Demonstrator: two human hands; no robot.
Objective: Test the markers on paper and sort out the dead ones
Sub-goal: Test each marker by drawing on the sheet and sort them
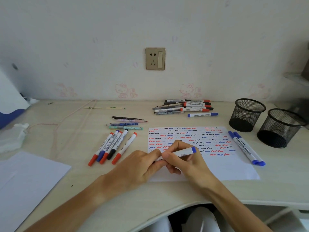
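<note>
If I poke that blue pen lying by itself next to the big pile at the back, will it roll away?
Probably a little. The lone blue marker looks round and smooth, and it lies flat on the level desk, so a sideways poke would likely roll it. It seems light plastic, easy to move. The marker pile close behind might stop it.

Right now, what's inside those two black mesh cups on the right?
Both mesh cups look empty: only dark bottoms show through the wire. Their near walls partly hide the floors, so something small could lie unseen.
</note>
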